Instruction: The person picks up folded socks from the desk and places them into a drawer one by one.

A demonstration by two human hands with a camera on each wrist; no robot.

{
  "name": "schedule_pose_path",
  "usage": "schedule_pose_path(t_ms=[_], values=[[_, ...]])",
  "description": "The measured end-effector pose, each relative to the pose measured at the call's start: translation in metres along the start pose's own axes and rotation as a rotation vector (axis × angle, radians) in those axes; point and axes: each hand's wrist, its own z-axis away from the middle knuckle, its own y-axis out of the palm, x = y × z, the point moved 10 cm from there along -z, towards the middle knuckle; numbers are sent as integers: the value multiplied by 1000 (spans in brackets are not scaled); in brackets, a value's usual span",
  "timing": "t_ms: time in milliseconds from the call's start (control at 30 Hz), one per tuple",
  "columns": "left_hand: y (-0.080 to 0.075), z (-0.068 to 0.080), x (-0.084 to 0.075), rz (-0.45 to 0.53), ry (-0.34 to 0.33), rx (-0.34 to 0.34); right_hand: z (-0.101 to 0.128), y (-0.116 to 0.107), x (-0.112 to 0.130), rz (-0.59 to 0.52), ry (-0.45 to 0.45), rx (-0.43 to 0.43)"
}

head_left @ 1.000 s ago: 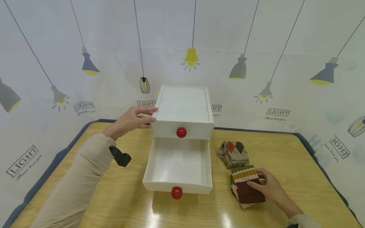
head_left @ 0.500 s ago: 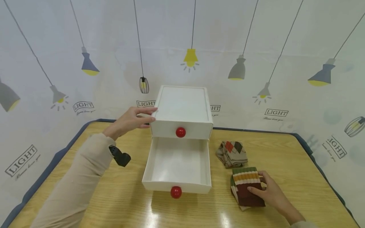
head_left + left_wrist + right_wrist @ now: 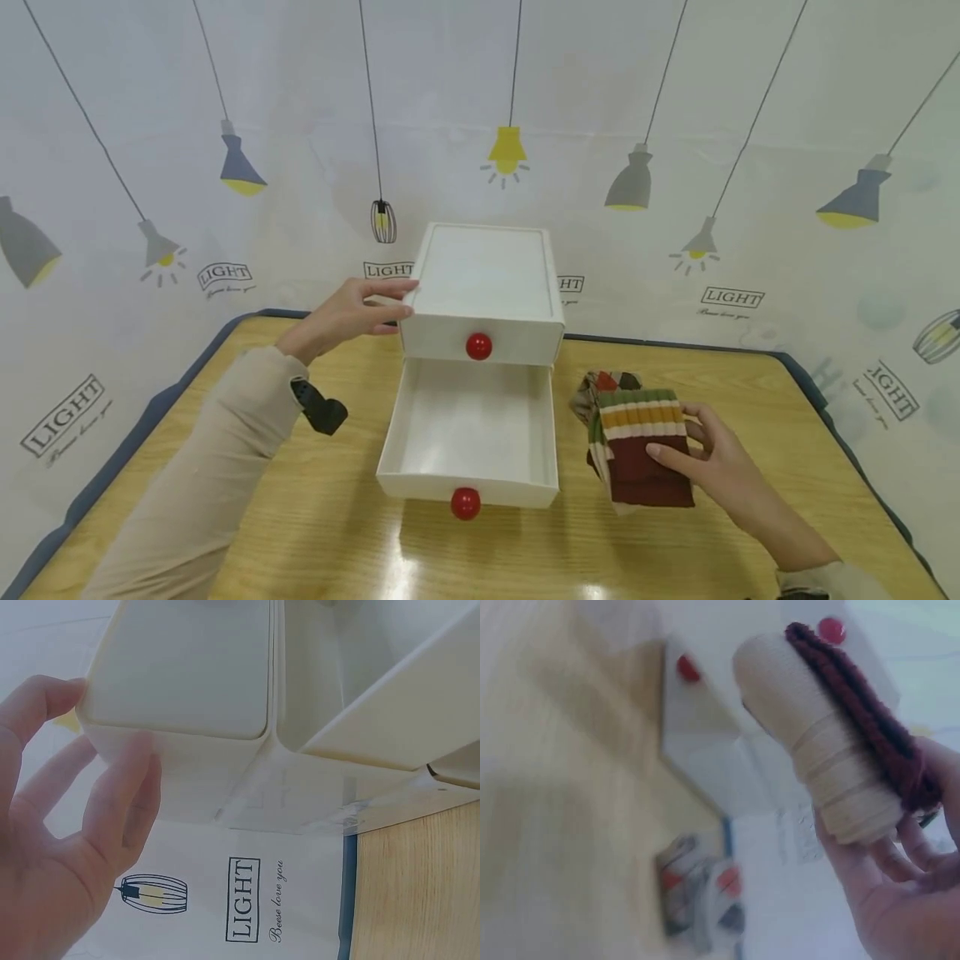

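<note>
Striped folded socks (image 3: 637, 450), lifted off table

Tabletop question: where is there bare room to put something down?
The open lower drawer is bare inside. Bare table lies in front of it and at the far right edge. Between the drawer unit and the right hand, striped socks and argyle socks crowd it.
</note>
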Motion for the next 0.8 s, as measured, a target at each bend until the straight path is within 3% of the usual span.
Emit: schedule_pose_path(t_ms=[233,533,800], values=[[1,0,-1,-1,3,0,-6,23,48,-159,-98,53],[-1,0,-2,-3,2,-7,-27,68,82,-222,-38,191],[0,3,-4,-13,-1,-8,-34,116,81,-312,67,319]])
